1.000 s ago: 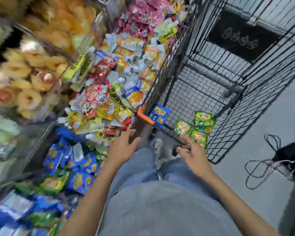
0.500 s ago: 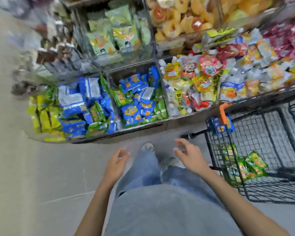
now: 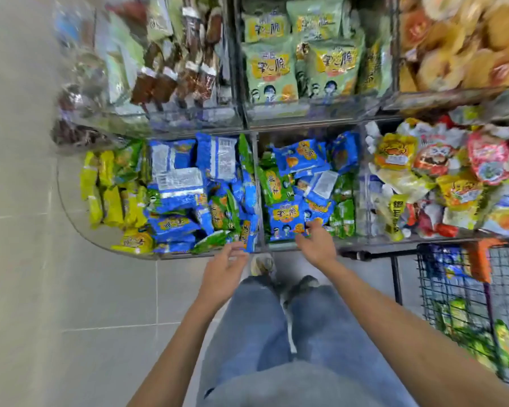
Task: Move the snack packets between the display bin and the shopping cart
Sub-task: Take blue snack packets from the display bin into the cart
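R hand (image 3: 316, 248) reaches over front wall of display bin (image 3: 276, 244), fingertips on a blue snack packet (image 3: 285, 220); can't tell if pinching. L hand (image 3: 224, 271) loosely spread, empty, just short of the wall by the divider (image 3: 254, 171). Shopping cart (image 3: 453, 292) at right holds green packets (image 3: 506, 342). Neighbouring bins are packed w/ mixed snacks.

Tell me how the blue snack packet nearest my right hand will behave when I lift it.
The glossy blue plastic snack packet looks puffed, so it is probably light for its size. Its shiny film may be slippery and will likely crumple under a pinch.
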Motion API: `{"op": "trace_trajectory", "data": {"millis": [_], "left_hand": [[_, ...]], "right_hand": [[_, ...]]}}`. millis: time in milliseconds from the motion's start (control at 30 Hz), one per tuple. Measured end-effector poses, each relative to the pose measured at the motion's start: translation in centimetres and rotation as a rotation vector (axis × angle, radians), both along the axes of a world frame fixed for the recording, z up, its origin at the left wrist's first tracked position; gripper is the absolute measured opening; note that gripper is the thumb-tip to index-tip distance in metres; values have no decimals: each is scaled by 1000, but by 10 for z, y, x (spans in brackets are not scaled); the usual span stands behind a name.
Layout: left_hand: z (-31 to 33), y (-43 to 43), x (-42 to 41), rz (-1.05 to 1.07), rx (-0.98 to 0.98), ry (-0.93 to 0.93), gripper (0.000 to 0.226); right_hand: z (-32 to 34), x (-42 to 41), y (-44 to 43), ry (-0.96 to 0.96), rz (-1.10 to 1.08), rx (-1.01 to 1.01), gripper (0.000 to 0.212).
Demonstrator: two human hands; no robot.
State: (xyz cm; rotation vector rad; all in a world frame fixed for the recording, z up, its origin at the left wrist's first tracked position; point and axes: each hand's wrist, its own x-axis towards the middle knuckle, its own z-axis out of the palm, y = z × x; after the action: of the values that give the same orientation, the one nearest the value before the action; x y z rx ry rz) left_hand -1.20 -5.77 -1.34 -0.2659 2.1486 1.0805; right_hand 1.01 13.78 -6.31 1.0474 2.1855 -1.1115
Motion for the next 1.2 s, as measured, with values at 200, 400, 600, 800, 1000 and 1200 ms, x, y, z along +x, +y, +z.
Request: {"op": "trace_trajectory", "data": {"millis": [200,400,600,800,1000,1200], "left_hand": [[-6,17,-28,-85,16,-4,24],[-10,36,-44,-86,47,-69,24],[-9,54,-60,-40,75,-124,24],[-7,75,-67,126,164,-310,21],[-2,81,-81,400,276,-292,31],[0,71,-101,505,237,-270,46]], "right_hand": [[-35,-21,-9,-101,-147,15,40],[-39,-34,-11,-126,-260,-19,42],[-13,-24,4,-56,-428,-165,39],[42,-19,9,58,-575,-580,10],[65,-49,12,42,-352,-598,15],[28,-116,44,-13,-669,-487,39]]}}
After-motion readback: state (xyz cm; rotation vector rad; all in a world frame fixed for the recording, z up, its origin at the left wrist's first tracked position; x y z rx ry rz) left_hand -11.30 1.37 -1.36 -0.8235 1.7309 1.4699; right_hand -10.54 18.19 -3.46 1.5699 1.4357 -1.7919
